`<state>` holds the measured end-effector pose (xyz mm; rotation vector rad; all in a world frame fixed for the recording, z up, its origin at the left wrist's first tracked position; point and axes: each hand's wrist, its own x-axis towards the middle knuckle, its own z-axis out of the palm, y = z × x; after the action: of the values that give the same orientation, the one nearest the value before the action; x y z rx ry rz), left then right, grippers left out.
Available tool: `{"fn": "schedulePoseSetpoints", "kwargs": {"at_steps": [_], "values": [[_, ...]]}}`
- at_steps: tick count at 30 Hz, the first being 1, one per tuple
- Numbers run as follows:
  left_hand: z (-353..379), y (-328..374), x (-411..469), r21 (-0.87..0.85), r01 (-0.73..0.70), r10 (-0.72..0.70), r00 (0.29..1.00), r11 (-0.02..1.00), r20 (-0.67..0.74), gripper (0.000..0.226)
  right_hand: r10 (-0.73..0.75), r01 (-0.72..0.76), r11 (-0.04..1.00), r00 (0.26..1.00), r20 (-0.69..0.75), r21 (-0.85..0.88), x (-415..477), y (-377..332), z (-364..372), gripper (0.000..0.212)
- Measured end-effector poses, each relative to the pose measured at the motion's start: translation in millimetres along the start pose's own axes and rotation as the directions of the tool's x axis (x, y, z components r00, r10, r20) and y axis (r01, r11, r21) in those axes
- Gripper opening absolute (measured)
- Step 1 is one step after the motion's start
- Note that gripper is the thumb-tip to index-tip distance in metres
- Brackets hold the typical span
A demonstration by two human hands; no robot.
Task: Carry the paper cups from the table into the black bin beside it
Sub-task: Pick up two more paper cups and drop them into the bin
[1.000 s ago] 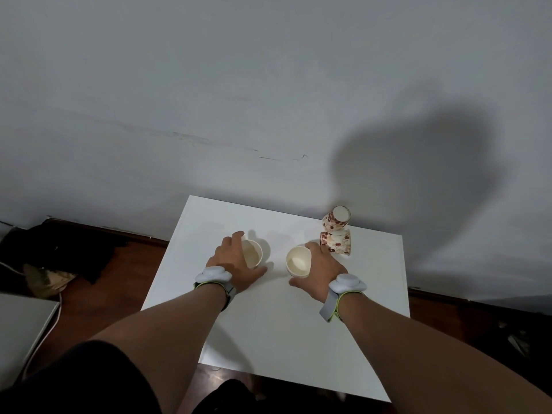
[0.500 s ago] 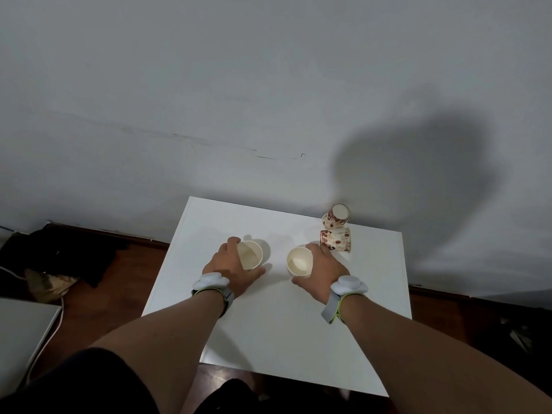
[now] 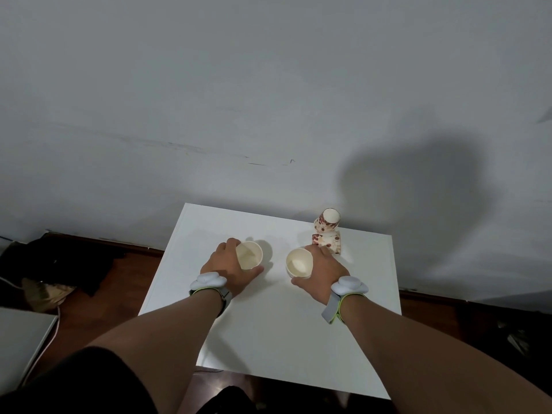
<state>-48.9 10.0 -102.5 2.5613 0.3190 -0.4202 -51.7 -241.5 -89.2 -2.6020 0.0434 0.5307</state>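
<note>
Paper cups, four, all on bench (image 3: 277, 330): plain cup (image 3: 249, 255) grasped by left hand (image 3: 228, 271); plain stack (image 3: 298, 263) by right hand (image 3: 321, 276); patterned pair (image 3: 327, 233) untouched; bin unseen

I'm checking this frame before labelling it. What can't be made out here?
Head view only:
- Black bin: not identifiable; dark shapes on the floor left of the table are too dim to tell.
- Left hand grip on the left cup: fingers hidden behind the cup.
- Right hand covers the right cup side.
- Patterned cups: count unclear, stacked and small.
</note>
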Motion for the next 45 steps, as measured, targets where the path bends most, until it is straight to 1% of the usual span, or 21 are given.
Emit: {"fn": "schedulePoseSetpoints", "kwargs": {"at_steps": [5,13,17,24,28,35,38,40,42,45], "values": [[-3,22,0,-0.003,-0.022,0.022,1.0,1.0,-0.012,0.082,0.021,-0.021,1.0,0.999,-0.037,0.009,-4,12,-19,0.084],[-4,71,-11,-0.01,-0.124,0.124,0.992,0.992,-0.036,0.078,0.044,-0.036,0.997,0.991,-0.129,0.067,-19,42,-54,0.083],[2,98,-18,-0.009,-0.167,0.167,0.985,0.986,-0.036,0.078,0.035,-0.023,0.997,0.987,-0.159,0.077,-24,59,-70,0.074],[18,139,-35,-0.02,-0.232,0.232,0.973,0.972,-0.007,0.077,0.09,-0.071,0.992,0.978,-0.188,0.105,-38,97,-88,0.091],[26,166,-43,-0.02,-0.273,0.274,0.962,0.962,0.016,0.078,0.128,-0.102,0.986,0.968,-0.217,0.129,-47,121,-98,0.094],[48,204,-49,-0.012,-0.32,0.321,0.947,0.947,0.017,0.089,0.153,-0.114,0.981,0.953,-0.26,0.16,-60,160,-112,0.096],[60,220,-52,0.011,-0.34,0.339,0.94,0.94,0.03,0.085,0.179,-0.13,0.974,0.944,-0.277,0.186,-66,178,-119,0.092],[65,226,-53,0.019,-0.345,0.344,0.938,0.938,0.043,0.083,0.188,-0.135,0.972,0.94,-0.284,0.195,-69,185,-121,0.083],[73,236,-54,0.028,-0.351,0.349,0.935,0.936,0.058,0.085,0.201,-0.145,0.969,0.936,-0.289,0.201,-73,198,-125,0.075],[81,246,-56,0.031,-0.365,0.363,0.93,0.931,0.059,0.085,0.216,-0.157,0.967,0.925,-0.314,0.202,-78,210,-125,0.073]]}}
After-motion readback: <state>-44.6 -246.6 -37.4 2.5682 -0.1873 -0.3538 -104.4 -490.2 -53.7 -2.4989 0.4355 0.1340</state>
